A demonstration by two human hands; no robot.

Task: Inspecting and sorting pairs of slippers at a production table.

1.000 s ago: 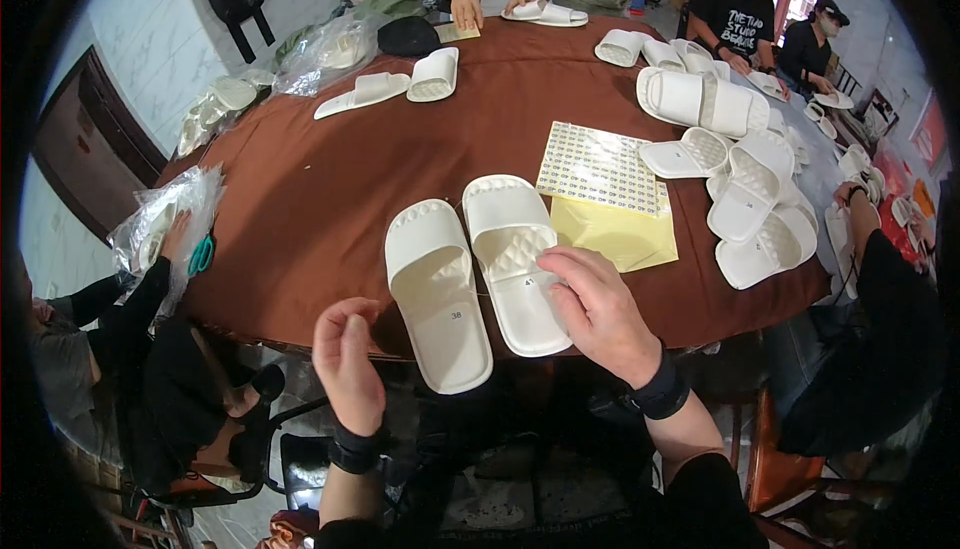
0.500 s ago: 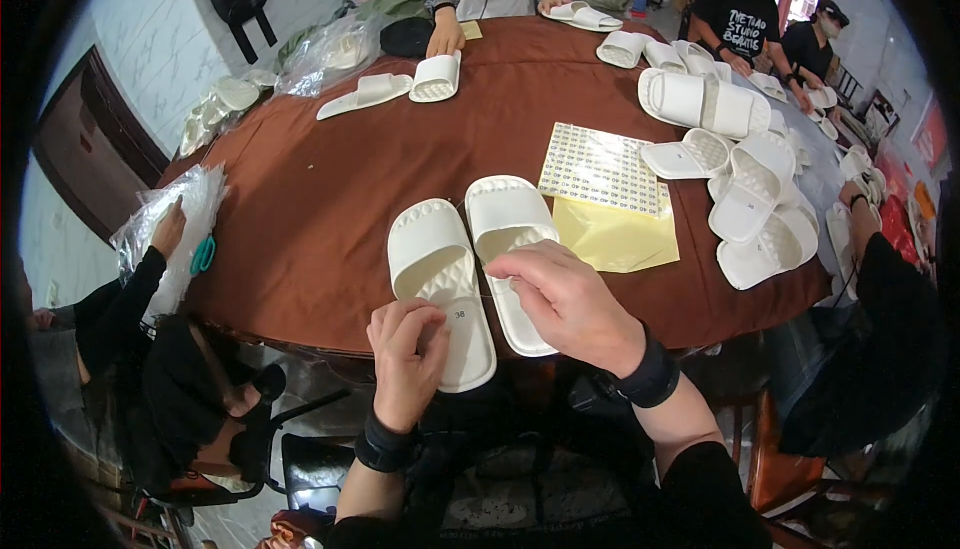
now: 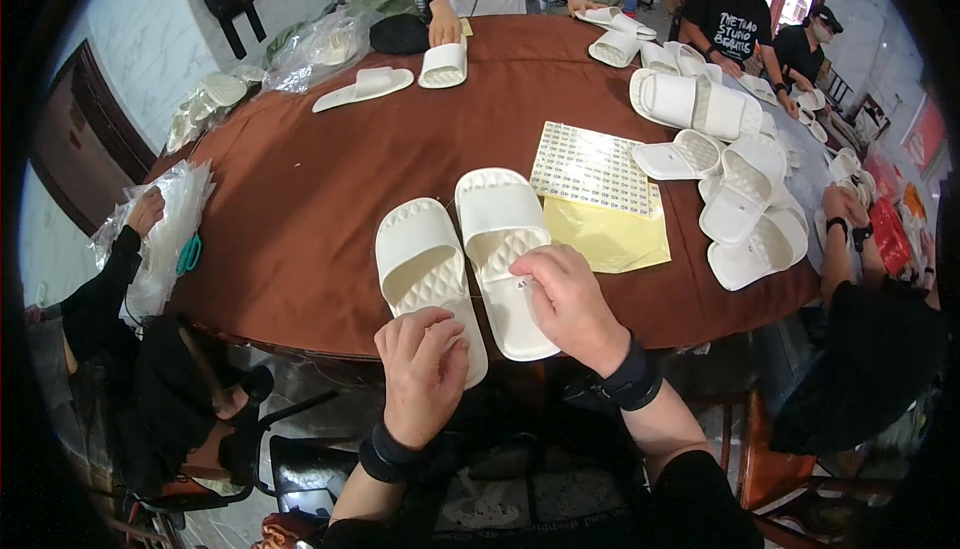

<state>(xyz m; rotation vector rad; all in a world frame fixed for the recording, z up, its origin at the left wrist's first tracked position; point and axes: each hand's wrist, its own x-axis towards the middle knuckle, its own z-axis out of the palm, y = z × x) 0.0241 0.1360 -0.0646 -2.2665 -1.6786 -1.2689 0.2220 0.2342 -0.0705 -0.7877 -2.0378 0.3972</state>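
Two white slide slippers lie side by side at the near edge of the table, toes pointing away from me. My left hand (image 3: 425, 374), its fingers curled into a pinch, hovers over the heel part of the left slipper (image 3: 415, 236) and hides much of it. Over the insole of the right slipper (image 3: 500, 207), my right hand (image 3: 575, 304) is also pinched, thumb and forefinger beside a small dark printed mark. Whatever either pinch holds is too small to make out. Beyond the right slipper lies a sheet of small printed stickers (image 3: 590, 169) on a yellow backing sheet (image 3: 610, 236).
A brown cloth covers the table (image 3: 300, 239). White slippers (image 3: 745, 174) are piled at the right. Clear plastic bags (image 3: 165, 219) and teal-handled scissors (image 3: 189, 254) lie at the left. Across the table, a co-worker's hand (image 3: 445, 29) touches another slipper; other people work at both sides.
My right hand has shifted slightly right, and a mark shows by its fingertips. My left hand now covers the left slipper's printed mark. The view has shifted a little.
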